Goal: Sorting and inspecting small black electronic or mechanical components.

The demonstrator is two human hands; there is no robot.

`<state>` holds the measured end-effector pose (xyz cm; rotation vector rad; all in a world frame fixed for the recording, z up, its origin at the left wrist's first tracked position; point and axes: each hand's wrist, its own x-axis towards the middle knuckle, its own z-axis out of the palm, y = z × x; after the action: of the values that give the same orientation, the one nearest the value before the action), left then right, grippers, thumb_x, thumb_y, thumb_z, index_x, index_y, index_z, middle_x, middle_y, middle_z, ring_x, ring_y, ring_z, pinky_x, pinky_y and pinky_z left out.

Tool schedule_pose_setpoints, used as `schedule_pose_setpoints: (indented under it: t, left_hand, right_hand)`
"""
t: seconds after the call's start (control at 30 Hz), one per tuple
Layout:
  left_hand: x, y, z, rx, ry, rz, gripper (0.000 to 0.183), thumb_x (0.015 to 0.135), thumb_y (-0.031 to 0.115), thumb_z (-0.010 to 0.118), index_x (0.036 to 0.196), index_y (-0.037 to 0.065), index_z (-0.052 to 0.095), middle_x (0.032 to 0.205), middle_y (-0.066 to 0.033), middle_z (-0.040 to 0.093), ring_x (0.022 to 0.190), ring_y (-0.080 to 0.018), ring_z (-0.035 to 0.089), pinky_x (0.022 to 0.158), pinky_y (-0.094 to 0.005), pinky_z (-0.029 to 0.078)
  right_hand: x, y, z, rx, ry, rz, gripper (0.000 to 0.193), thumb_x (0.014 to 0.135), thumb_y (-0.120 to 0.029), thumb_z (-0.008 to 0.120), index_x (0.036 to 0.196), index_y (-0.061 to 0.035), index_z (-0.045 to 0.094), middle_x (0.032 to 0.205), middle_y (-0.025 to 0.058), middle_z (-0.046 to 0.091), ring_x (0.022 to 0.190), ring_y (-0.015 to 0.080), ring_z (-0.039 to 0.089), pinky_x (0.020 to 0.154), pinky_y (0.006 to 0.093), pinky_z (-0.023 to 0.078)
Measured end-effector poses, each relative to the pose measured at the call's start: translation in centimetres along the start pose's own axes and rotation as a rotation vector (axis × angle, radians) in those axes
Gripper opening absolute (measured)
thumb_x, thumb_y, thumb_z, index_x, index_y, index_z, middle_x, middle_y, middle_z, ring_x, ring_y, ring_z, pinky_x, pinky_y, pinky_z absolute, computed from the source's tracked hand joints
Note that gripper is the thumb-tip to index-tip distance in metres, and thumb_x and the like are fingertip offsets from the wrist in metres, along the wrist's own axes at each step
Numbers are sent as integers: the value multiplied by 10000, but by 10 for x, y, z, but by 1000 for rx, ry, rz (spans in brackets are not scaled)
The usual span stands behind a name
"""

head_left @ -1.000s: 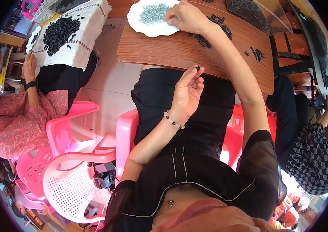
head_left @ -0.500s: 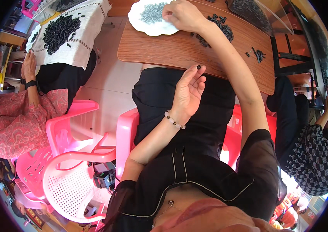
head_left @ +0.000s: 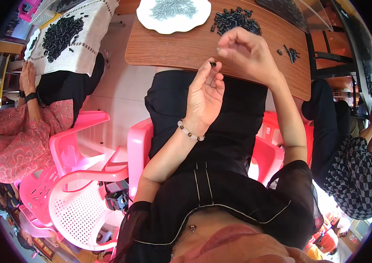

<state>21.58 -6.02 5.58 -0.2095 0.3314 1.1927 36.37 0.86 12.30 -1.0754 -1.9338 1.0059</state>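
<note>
Between the thumb and forefinger of my left hand (head_left: pixel 204 94) is a small black tube-like piece (head_left: pixel 213 64), its round end facing up. My right hand (head_left: pixel 250 55) hovers just above and to the right, pinching a tiny shiny piece (head_left: pixel 218 49) too small to name. The two pieces are close but apart. At the table's far side lies a white scalloped plate (head_left: pixel 172 29) bearing a heap of small silvery pieces (head_left: pixel 173 9). Right of it, partly behind my right hand, spreads a pile of black tube-like pieces (head_left: pixel 235 19).
The brown wooden table (head_left: pixel 164 50) carries a few loose dark pieces (head_left: pixel 292 53) at its right and a clear-sided container (head_left: pixel 289 13) at the back. On the left, a person in a red patterned top (head_left: pixel 28 136) sits by a cloth with black pieces. Pink chairs (head_left: pixel 74 210) stand below.
My right hand has come from the plate toward my left hand, now pinching a tiny shiny piece. My left hand has shifted slightly up and left, still holding the black piece.
</note>
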Motion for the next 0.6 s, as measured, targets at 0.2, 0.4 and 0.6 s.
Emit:
schedule_pose_setpoints:
  t: [0.2,0.4,0.6]
  left_hand:
    - [1,-7,-3,58,-64,-3,246,924,219,632,1123,81,592,949,-15,646,783,-90,596,682,-203,516]
    - [-1,-13,-3,177,-85,15,250,921,259,632,1114,105,594,892,30,611,774,-57,571,657,-188,478]
    - [-1,-14,-5,323,-121,56,234,919,261,635,1108,126,600,893,50,608,781,-44,558,668,-198,456]
  right_hand:
    - [-32,-12,-1,26,8,-41,145,778,-21,737,895,-15,651,870,22,642,781,110,569,756,251,464]
    - [-37,-17,-3,-207,29,-191,151,732,0,749,858,-20,669,750,46,666,773,181,575,732,300,451]
    - [-40,-19,-1,-186,-29,-86,170,739,13,739,886,5,654,814,67,651,792,169,612,727,291,495]
